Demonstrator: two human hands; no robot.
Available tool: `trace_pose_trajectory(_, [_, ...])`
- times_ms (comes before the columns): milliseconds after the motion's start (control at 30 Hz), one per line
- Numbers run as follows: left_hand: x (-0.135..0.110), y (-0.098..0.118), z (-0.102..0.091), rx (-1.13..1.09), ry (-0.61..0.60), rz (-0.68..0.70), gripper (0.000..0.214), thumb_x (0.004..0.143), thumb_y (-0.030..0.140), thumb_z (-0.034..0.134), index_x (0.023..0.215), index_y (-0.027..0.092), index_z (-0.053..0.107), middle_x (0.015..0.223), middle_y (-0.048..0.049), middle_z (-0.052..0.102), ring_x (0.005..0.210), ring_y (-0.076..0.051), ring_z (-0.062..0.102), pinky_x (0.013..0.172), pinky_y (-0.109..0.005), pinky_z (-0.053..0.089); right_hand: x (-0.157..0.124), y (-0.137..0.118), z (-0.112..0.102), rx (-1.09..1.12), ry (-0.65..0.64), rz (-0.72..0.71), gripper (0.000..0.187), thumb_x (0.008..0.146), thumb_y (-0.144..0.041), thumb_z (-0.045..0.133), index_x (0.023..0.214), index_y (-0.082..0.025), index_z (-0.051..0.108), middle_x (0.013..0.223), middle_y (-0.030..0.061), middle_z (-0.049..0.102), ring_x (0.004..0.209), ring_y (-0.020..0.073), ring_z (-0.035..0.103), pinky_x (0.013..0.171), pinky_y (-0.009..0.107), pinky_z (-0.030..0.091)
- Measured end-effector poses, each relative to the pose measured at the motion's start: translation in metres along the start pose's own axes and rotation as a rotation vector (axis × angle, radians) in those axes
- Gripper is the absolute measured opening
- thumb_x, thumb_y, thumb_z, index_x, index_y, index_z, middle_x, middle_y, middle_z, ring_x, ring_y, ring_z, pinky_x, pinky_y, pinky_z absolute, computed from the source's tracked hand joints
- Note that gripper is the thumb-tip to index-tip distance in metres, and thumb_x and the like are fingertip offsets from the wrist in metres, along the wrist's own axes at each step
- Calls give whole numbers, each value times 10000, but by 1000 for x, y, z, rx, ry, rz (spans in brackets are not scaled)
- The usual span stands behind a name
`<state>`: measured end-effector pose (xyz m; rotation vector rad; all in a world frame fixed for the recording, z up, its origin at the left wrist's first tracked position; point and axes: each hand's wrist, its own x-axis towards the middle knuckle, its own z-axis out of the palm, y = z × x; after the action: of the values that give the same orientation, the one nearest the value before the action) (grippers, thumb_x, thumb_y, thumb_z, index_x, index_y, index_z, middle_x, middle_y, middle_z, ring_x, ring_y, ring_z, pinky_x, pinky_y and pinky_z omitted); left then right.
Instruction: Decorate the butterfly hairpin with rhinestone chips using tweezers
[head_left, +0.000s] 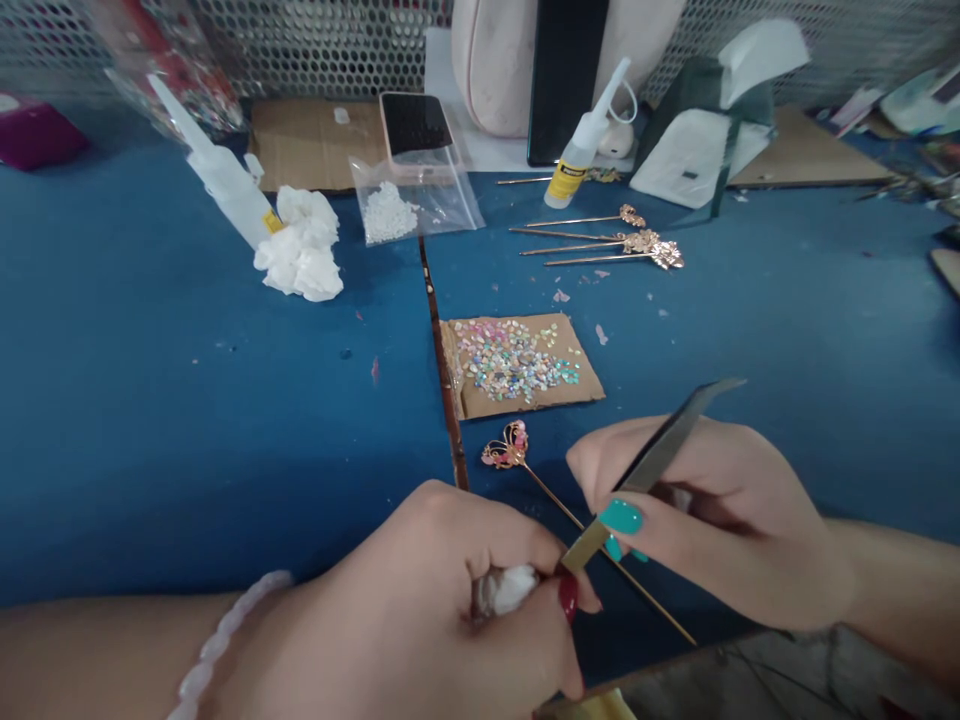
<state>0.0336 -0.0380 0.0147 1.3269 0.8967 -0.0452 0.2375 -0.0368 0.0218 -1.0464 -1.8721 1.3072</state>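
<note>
My right hand (720,520), with green nails, grips metal tweezers (660,455). Their pointed tips slant up to the right and the flat end points down towards my left hand (480,590). That hand is closed around a white crumpled wad (514,588) that looks like tissue, mostly hidden by the fingers. Its thumb and fingertip meet at the flat end of the tweezers. Just beyond lies a gold hairpin (559,495) with a pink butterfly top, its stem running beneath the tweezers. Farther up, a cardboard piece (585,385) carries many small iridescent chips.
Several gold hairpins (592,247) lie behind the cardboard. Around them are a glue bottle (577,160), another glue bottle (225,185) against crumpled tissue (304,255), a bag of white beads (390,212), a phone (416,130) and a tissue box (682,160). A seam (442,370) splits the blue table.
</note>
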Motion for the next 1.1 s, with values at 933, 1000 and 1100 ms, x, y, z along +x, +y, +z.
trace_pose_trajectory(933, [5, 4, 0, -226, -55, 13, 243, 864, 280, 464, 744, 162, 640, 632, 2, 624, 516, -99, 576, 507, -177, 418, -4, 5, -7, 27, 111, -58, 247, 912, -371, 539, 732, -217, 609, 574, -28, 528, 513, 85, 491, 477, 206, 405])
trace_pose_trajectory(1000, [5, 7, 0, -265, -57, 19, 258, 861, 324, 483, 734, 147, 621, 576, 8, 585, 484, -87, 542, 492, -170, 389, -6, 6, -7, 61, 117, -63, 133, 904, -347, 558, 870, -254, 646, 604, -35, 553, 510, 84, 518, 541, 215, 464])
trace_pose_trajectory(1100, [5, 8, 0, -350, -65, 58, 270, 880, 345, 481, 756, 134, 593, 614, -1, 583, 487, -75, 538, 480, -155, 358, -8, 6, -9, 192, 35, -26, 123, 919, -312, 534, 895, -264, 645, 568, -44, 525, 472, 80, 485, 536, 223, 464])
